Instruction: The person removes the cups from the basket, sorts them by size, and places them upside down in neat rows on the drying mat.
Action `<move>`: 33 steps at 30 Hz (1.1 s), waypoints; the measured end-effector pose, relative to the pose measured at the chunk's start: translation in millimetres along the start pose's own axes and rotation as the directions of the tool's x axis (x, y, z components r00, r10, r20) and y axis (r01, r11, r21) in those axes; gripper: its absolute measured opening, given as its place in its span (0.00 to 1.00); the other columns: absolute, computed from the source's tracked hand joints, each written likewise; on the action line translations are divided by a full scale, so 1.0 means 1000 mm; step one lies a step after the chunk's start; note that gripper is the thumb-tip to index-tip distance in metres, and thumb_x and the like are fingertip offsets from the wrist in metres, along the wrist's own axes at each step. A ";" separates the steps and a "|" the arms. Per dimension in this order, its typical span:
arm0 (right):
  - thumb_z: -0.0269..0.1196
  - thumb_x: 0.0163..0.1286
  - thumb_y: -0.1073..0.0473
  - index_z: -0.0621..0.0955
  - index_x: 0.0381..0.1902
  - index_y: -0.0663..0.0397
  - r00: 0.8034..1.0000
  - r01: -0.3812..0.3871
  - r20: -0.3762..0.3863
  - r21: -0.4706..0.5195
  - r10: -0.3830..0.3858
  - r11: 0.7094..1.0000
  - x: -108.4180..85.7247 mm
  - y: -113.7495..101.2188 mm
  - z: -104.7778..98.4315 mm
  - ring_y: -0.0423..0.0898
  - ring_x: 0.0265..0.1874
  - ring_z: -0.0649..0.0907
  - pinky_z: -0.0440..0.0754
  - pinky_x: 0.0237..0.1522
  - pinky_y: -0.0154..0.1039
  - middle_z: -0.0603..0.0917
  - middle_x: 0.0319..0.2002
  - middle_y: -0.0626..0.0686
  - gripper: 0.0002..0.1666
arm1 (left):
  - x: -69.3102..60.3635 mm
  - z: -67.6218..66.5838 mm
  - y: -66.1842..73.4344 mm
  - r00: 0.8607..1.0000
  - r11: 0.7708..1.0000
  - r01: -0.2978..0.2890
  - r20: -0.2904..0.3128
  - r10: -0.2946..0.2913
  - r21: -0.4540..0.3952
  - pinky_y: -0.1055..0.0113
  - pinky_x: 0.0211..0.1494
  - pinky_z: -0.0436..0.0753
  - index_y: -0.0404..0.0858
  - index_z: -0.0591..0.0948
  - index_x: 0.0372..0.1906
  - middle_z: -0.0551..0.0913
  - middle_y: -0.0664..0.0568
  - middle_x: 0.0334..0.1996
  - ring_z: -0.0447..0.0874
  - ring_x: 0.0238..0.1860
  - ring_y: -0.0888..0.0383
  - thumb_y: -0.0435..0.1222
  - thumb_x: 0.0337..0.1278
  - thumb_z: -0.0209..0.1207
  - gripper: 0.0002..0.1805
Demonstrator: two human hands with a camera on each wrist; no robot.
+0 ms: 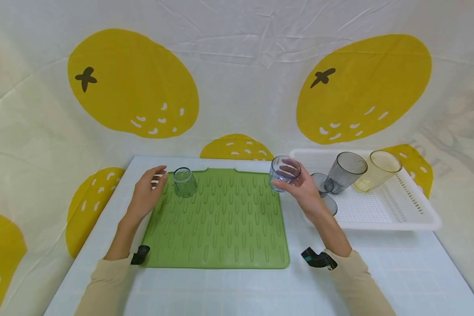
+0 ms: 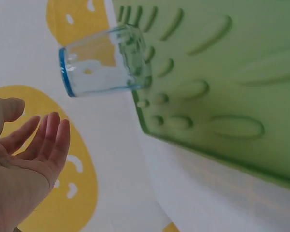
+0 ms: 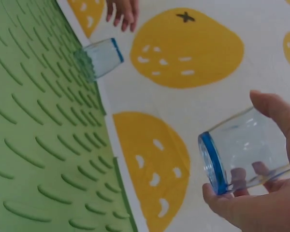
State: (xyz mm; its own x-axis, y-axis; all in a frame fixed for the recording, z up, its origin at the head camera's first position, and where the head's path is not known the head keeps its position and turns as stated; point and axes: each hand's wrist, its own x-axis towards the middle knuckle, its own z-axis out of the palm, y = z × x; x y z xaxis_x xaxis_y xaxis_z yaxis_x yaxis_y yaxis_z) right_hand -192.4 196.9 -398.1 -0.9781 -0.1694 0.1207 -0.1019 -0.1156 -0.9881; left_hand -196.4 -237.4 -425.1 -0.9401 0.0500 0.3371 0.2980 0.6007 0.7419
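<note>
Fruit-print backdrop (image 1: 245, 92): your right hand (image 1: 307, 194), fingers clasping a bluish tumbler (image 1: 276, 174); your left hand (image 1: 146, 191), fingers loosely curved, beside an inverted tumbler (image 1: 185, 185) on a green mat (image 1: 217, 232).

The held glass (image 3: 241, 150) and the upturned glass (image 1: 185, 184) are both showing blue bases. The mat (image 1: 221, 232) is showing green, while the white backdrop (image 1: 237, 101) is carrying yellow fruit shapes with white flecks.

Fingers (image 3: 218, 202) hold 1 clear, blue-ended glass (image 3: 249, 147).
</note>
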 end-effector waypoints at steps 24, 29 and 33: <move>0.70 0.64 0.71 0.65 0.76 0.54 0.996 0.037 0.086 -0.019 -0.035 0.999 0.016 0.027 0.067 0.61 0.72 0.68 0.64 0.74 0.50 0.69 0.70 0.62 0.45 | 0.008 0.052 0.058 0.986 0.971 -0.147 0.044 0.158 -0.190 0.53 0.57 0.78 0.33 0.74 0.70 0.78 0.36 0.59 0.78 0.55 0.47 0.36 0.78 0.55 0.22; 0.71 0.63 0.72 0.66 0.75 0.56 0.994 0.047 0.096 -0.038 -0.043 0.998 0.020 0.035 0.078 0.58 0.70 0.70 0.66 0.73 0.50 0.71 0.68 0.61 0.44 | 0.008 0.065 0.066 0.987 0.969 -0.113 0.085 0.135 -0.221 0.52 0.58 0.78 0.35 0.72 0.72 0.78 0.41 0.61 0.77 0.57 0.49 0.40 0.79 0.56 0.25; 0.72 0.61 0.74 0.68 0.73 0.58 0.994 0.058 0.095 -0.034 -0.054 0.998 0.022 0.041 0.086 0.55 0.68 0.73 0.68 0.72 0.49 0.73 0.67 0.63 0.44 | 0.008 0.077 0.073 0.987 0.961 -0.087 0.105 0.118 -0.262 0.52 0.61 0.78 0.37 0.71 0.73 0.78 0.43 0.61 0.77 0.58 0.49 0.41 0.78 0.57 0.27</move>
State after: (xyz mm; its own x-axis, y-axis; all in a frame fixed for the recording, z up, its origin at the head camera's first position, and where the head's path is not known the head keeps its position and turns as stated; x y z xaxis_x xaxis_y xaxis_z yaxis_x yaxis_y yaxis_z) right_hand -202.9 104.4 -428.2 -0.9494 -0.2555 0.1826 -0.1642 -0.0918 -0.9821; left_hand -195.0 -131.6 -412.4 -0.9104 0.2045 0.3598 0.4119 0.3636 0.8356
